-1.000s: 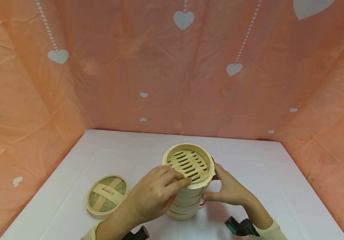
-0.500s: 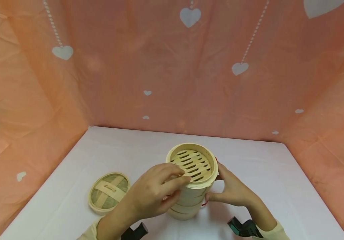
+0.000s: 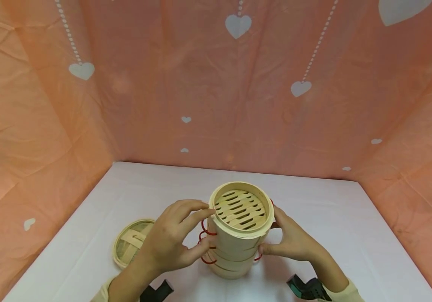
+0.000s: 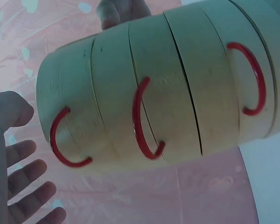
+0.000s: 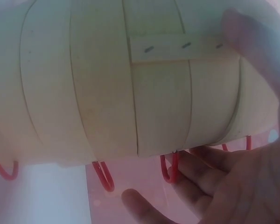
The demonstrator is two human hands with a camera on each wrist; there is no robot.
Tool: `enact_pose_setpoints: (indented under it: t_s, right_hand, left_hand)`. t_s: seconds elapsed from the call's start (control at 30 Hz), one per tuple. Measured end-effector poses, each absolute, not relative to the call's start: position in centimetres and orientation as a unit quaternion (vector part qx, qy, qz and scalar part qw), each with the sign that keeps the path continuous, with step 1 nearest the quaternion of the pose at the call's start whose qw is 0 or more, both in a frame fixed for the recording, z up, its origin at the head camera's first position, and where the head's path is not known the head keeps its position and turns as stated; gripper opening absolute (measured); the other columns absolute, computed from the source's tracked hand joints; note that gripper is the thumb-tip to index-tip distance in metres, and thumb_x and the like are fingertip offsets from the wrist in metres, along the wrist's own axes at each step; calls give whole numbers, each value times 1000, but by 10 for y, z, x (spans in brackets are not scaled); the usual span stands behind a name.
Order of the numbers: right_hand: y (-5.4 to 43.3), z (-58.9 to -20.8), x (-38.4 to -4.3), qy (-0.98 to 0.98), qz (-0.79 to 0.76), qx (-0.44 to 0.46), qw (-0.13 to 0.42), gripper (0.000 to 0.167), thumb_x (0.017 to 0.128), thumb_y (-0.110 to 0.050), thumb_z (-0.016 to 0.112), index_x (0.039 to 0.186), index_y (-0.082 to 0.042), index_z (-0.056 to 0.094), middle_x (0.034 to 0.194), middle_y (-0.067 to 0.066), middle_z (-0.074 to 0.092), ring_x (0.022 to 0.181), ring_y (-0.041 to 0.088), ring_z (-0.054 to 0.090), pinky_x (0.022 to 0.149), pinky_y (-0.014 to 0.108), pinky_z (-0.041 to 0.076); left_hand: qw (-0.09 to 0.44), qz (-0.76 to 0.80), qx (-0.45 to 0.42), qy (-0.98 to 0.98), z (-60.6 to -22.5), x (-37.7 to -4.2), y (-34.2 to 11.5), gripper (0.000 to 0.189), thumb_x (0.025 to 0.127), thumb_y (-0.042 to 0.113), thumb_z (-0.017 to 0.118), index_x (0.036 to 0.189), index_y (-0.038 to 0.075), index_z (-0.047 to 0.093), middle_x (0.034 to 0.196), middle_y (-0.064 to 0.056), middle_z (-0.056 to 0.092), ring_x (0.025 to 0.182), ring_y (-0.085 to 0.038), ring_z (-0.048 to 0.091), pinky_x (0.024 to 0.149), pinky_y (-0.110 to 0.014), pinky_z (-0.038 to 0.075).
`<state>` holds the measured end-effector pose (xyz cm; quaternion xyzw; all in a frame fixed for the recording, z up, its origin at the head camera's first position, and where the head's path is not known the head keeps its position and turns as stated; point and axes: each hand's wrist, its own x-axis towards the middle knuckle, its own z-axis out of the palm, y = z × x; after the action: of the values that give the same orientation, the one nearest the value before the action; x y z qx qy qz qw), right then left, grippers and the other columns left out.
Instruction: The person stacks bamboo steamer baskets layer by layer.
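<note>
A stack of round bamboo steamer baskets (image 3: pixel 234 249) stands upright on the table, its slatted top tier uncovered. My right hand (image 3: pixel 292 239) holds its right side, with the thumb (image 5: pixel 252 39) on the front of the wall and the other fingers reaching around behind. Against the upper left side lies my left hand (image 3: pixel 174 241), fingertips right at the rim. In the left wrist view its fingers (image 4: pixel 30 177) are spread and nearly straight beside the top end of the stack. Red loop handles (image 4: pixel 137 119) run down the stack's left side; more red loops (image 5: pixel 102 176) show on the right.
A bamboo lid (image 3: pixel 130 241) with a crossed-strip top lies to the left on the white table (image 3: pixel 155 184), partly hidden behind my left forearm. Orange cloth walls (image 3: pixel 208 92) printed with hearts enclose the table at the back and sides.
My left hand has drawn back leftward from over the front of the top tier to the stack's left side, uncovering the red handles there. The right hand keeps its hold.
</note>
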<state>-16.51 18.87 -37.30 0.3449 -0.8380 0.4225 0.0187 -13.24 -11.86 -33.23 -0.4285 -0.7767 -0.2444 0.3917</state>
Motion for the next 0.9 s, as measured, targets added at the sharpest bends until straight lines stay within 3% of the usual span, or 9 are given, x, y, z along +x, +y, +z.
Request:
enact_pose_setpoints:
  t_s: [0.43, 0.77, 0.9]
  right_hand:
    - [189, -374, -165, -838, 421, 345, 19, 103, 66, -29, 87, 150, -22, 28, 140, 2, 49, 121, 7, 47, 86, 31, 52]
    - [190, -376, -165, -844, 418, 336, 14, 103, 67, -29, 86, 151, -23, 26, 143, 2, 46, 124, 7, 45, 87, 32, 52]
    - [190, -376, -164, -845, 417, 334, 11, 101, 67, -29, 86, 150, -22, 28, 142, 4, 47, 124, 8, 46, 87, 32, 53]
  left_hand:
    - [361, -227, -374, -823, -345, -128, -136, 42, 73, 28, 69, 111, 10, 66, 106, 0, 63, 97, -18, 59, 87, -31, 47]
    - [301, -207, -327, -872, -368, -115, -156, 47, 68, 28, 75, 112, 15, 66, 99, 9, 62, 89, -10, 56, 79, -25, 46]
    - [300, -197, -306, -882, -378, -111, -165, 48, 64, 25, 78, 110, 15, 66, 96, 11, 60, 87, -8, 55, 76, -26, 47]
